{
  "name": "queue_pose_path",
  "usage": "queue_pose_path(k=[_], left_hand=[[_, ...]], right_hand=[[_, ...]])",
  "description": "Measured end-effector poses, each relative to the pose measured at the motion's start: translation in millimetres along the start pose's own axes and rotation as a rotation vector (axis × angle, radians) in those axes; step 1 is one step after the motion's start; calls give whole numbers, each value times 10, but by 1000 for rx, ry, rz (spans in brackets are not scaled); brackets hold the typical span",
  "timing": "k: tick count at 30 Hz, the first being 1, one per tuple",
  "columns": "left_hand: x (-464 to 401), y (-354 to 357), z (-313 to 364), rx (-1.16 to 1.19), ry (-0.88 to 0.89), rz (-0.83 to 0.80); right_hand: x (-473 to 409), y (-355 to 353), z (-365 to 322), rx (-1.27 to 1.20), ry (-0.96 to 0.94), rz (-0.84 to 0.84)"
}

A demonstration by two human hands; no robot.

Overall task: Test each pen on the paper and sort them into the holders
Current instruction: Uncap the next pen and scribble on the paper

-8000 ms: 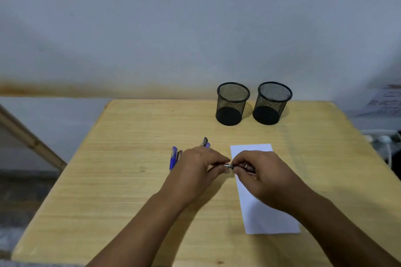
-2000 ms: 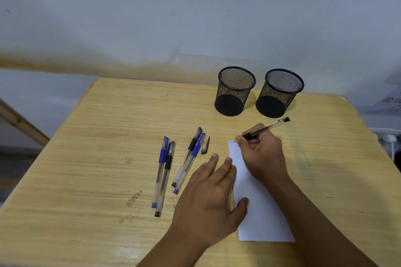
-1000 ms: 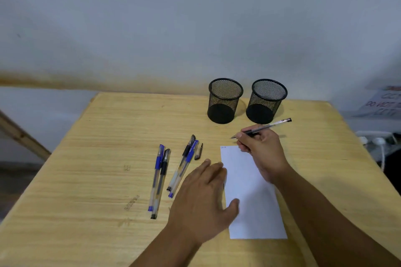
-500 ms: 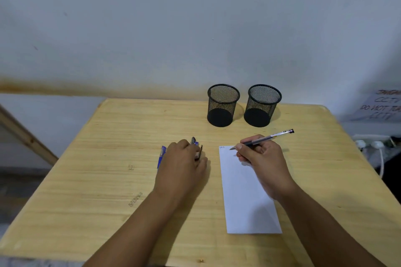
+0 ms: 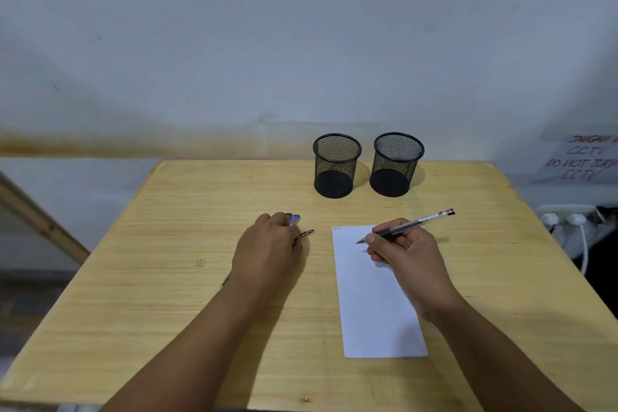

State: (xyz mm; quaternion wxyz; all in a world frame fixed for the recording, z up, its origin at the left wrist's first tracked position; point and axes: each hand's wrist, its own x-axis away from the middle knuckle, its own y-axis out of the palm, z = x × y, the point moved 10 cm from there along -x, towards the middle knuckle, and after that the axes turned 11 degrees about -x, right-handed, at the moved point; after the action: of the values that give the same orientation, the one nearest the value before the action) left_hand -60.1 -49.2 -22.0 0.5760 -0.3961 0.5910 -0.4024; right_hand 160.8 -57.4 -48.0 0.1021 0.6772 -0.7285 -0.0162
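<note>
A white paper strip (image 5: 378, 311) lies on the wooden table (image 5: 187, 294), with a small scribble at its top left corner. My right hand (image 5: 408, 254) holds an uncapped black gel pen (image 5: 418, 222), its tip just above the top of the paper. My left hand (image 5: 267, 251) rests left of the paper with its fingers curled onto a small dark pen cap (image 5: 306, 233) that pokes out from the fingertips. It hides most of the loose pens; only blue pen ends (image 5: 293, 219) show. Two empty black mesh holders, left (image 5: 336, 165) and right (image 5: 396, 164), stand at the back.
A power strip with white plugs (image 5: 568, 214) sits off the table's right edge, below a handwritten paper sign (image 5: 582, 160). A slanted wooden beam (image 5: 40, 221) stands off to the left. The wall runs close behind the holders.
My right hand lifted the pen from the paper's top corner and now holds it farther right. My left hand left the paper, moved left over the loose pens and closed on the cap.
</note>
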Motion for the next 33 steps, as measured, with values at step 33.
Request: queue_pose_path(k=[33], left_hand=[[621,-547,250,736,153,182]], right_hand=[[423,137,-66,-104,-80,-157]])
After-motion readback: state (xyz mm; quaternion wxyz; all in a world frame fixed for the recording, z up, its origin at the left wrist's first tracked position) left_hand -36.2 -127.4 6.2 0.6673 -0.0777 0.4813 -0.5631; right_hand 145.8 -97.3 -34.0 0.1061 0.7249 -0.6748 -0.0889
